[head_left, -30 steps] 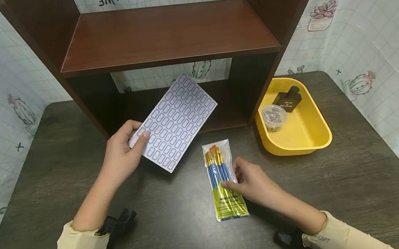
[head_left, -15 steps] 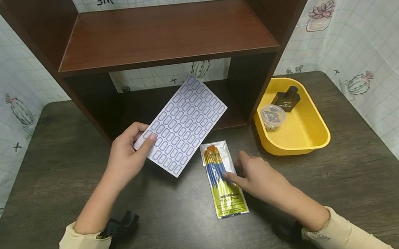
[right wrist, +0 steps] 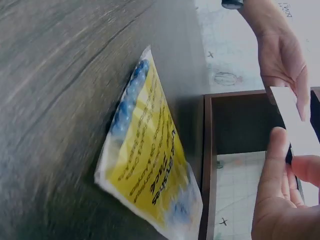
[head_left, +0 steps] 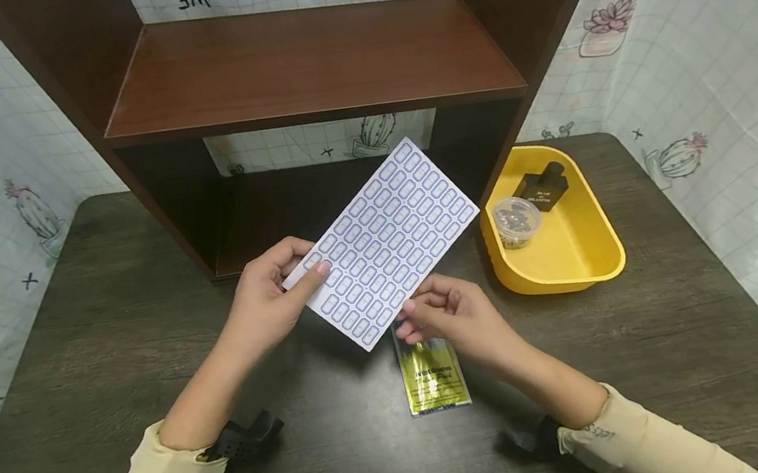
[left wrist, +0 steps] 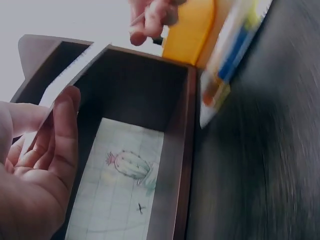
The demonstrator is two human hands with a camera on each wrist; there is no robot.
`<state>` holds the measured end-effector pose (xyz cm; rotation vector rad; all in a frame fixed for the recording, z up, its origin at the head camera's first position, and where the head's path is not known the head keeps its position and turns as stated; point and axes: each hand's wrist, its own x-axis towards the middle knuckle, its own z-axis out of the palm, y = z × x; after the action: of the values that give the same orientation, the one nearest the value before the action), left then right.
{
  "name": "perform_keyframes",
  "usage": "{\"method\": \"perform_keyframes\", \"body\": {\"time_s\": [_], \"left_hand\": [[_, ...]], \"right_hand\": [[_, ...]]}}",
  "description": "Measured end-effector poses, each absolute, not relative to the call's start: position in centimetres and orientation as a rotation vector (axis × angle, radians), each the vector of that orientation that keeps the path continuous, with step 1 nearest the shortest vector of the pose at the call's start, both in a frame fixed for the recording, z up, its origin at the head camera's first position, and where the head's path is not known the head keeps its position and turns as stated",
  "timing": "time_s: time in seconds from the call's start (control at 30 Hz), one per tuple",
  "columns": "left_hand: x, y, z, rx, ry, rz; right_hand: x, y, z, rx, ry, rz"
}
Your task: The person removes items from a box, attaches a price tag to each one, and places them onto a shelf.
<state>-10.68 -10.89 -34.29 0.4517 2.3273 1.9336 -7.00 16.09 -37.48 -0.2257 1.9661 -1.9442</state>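
Observation:
A white sticker sheet [head_left: 386, 239] printed with rows of blue-framed labels is held tilted above the desk. My left hand [head_left: 272, 293] grips its left corner, thumb on the printed face and fingers behind. At its lower right edge, my right hand [head_left: 463, 321] pinches the sheet between thumb and fingers; the right wrist view shows the right thumb [right wrist: 306, 167] on the face. Below lies a clear-and-yellow pack of artist brushes [head_left: 434, 380], its upper part hidden by the sheet and right hand. Blue handle ends show in the pack [right wrist: 130, 100] in the right wrist view.
A dark brown shelf unit [head_left: 311, 59] stands at the back of the desk [head_left: 335, 455]. To its right sits a yellow bin [head_left: 586, 243] holding a clear round tub [head_left: 516, 221] and a black tagged item [head_left: 543, 186]. Patterned sheeting [head_left: 726, 225] lines the walls.
The left hand has carried the sticker sheet to the right, over the brush pack's top. My right hand has left the pack, risen and taken hold of the sheet's lower right edge.

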Motion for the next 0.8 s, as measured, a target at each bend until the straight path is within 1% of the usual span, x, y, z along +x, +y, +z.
{"method": "perform_keyframes", "body": {"time_s": [0.27,0.5,0.63,0.8], "left_hand": [[-10.5,-10.7,-33.9,0.298,2.162,2.033],[-10.1,-10.5,-33.7,0.296,2.043,2.042],[-9.9,-10.4,-33.5,0.318,2.101,2.04],[-9.7,-10.2,-33.3,0.354,2.201,2.08]], "right_hand": [[-6.8,15.5,-37.0,-0.172,1.978,-2.075],[-6.9,15.2,-36.7,-0.14,2.023,-2.101],[-7.2,15.6,-36.5,-0.212,2.213,-1.983],[-7.6,15.9,-35.7,-0.456,2.684,-1.767]]}}
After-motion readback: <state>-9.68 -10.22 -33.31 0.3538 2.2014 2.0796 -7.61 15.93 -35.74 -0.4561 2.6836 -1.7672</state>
